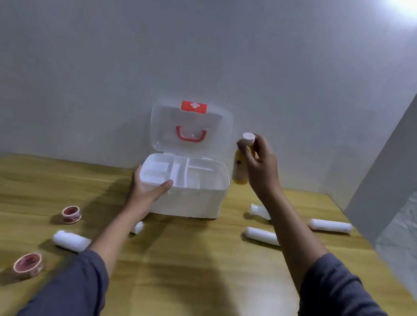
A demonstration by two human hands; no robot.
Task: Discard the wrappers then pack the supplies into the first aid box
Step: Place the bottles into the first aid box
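Observation:
A white first aid box (195,199) stands open at the back of the wooden table (197,278), its clear lid (157,128) upright against the wall. My left hand (143,188) grips the box's front left corner. My right hand (260,163) holds a yellow bottle (239,173) with a white cap upright in the air, just right of the box. White bandage rolls lie at the right (329,226) (262,235) and at the left (70,240). Two pink tape rolls (71,214) (28,265) sit at the left.
A small white bottle (260,211) lies on its side right of the box, partly behind my right arm. Another small white item (137,227) peeks out beside my left forearm. A grey wall stands right behind the box, and the table ends at the right.

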